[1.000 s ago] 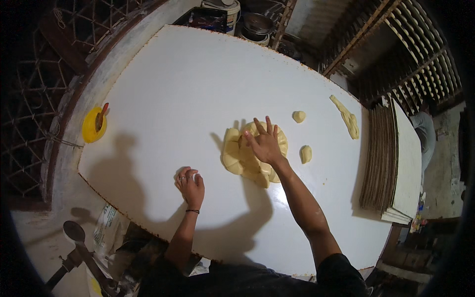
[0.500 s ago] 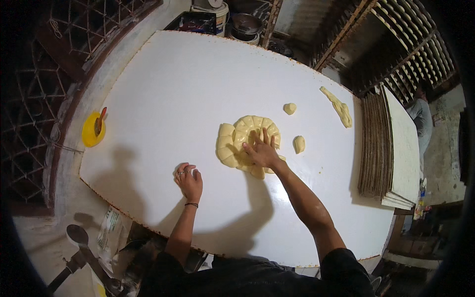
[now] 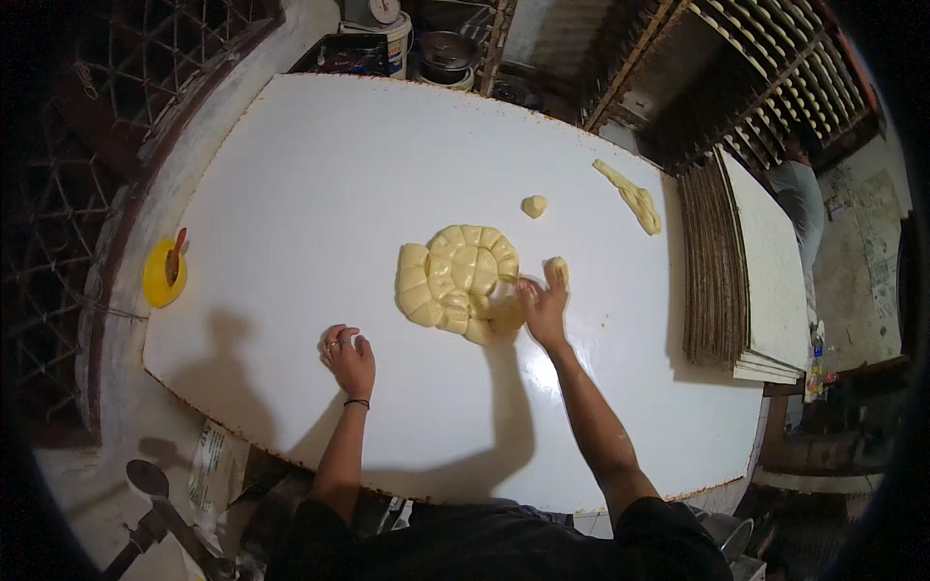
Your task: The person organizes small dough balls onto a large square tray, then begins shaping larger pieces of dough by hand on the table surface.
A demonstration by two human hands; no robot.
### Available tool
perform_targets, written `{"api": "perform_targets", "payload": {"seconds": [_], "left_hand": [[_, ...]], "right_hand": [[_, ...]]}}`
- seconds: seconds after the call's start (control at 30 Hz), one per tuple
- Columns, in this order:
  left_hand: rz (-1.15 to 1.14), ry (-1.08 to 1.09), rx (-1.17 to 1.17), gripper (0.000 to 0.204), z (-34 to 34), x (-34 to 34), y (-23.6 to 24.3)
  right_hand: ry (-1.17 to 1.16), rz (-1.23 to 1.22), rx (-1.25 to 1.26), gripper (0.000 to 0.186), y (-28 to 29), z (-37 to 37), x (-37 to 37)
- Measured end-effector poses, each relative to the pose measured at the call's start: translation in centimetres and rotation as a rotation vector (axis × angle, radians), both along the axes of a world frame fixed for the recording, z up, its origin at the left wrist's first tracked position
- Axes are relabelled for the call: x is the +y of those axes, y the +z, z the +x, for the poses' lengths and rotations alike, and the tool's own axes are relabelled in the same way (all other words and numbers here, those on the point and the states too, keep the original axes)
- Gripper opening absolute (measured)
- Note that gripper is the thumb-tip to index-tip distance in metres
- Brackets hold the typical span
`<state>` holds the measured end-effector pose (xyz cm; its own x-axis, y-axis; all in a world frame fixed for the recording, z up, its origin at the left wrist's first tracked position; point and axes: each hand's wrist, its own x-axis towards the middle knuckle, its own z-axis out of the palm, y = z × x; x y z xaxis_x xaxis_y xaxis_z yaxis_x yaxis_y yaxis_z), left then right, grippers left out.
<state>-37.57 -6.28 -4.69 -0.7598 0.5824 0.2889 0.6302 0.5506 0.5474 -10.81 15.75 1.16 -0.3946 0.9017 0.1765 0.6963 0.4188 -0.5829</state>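
A coil of pale yellow dough (image 3: 415, 286), scored into many soft segments, lies in the middle of the white table. Just right of it, my right hand (image 3: 545, 308) has its thumb and fingers spread. Its fingertips reach a small loose dough piece (image 3: 558, 270), seemingly touching it, though part of that piece is hidden. My left hand (image 3: 349, 360), with a ring and a dark wristband, rests left of the coil, fingers loosely bent, thumb apart, holding nothing. Farther back sit another small dough lump (image 3: 534, 206) and a long twisted dough strip (image 3: 632, 198).
A yellow bowl (image 3: 160, 281) with a red-handled tool stands at the table's left edge. Stacked boards (image 3: 722, 271) line the right side. Behind are buckets, a pan (image 3: 448, 53) and a rack with trays (image 3: 775, 77). A person (image 3: 800, 203) is beyond the boards.
My right hand has moved right, off the dough coil to the small loose piece beside it. My left hand stays in nearly the same place. The whole view has shifted slightly.
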Motion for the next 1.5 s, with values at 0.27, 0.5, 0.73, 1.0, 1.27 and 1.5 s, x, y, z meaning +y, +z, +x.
{"api": "perform_targets", "payload": {"seconds": [0.27, 0.5, 0.73, 1.0, 1.27, 1.5], "left_hand": [[0.028, -0.026, 0.049, 0.019, -0.3, 0.1, -0.2], [0.005, -0.010, 0.029, 0.019, -0.3, -0.3, 0.1], [0.016, -0.045, 0.028, 0.017, -0.3, -0.1, -0.2], [-0.012, 0.000, 0.016, 0.016, -0.2, 0.4, 0.0], [-0.024, 0.042, 0.013, 0.014, -0.2, 0.2, 0.1], [-0.037, 0.062, 0.054, 0.015, -0.1, 0.0, -0.4]], "right_hand": [[-0.206, 0.016, -0.403, 0.047, -1.3, 5.1, 4.3], [-0.227, 0.546, 0.023, 0.048, 5.4, -3.2, 16.8], [-0.300, -0.070, -0.288, 0.053, -0.7, -4.1, 12.5], [0.076, -0.537, 0.202, 0.056, 1.5, -2.0, -11.8], [0.094, -0.537, 0.086, 0.065, 5.7, -6.7, -11.7], [0.167, -0.561, 0.099, 0.065, 3.0, -9.0, -12.2]]}}
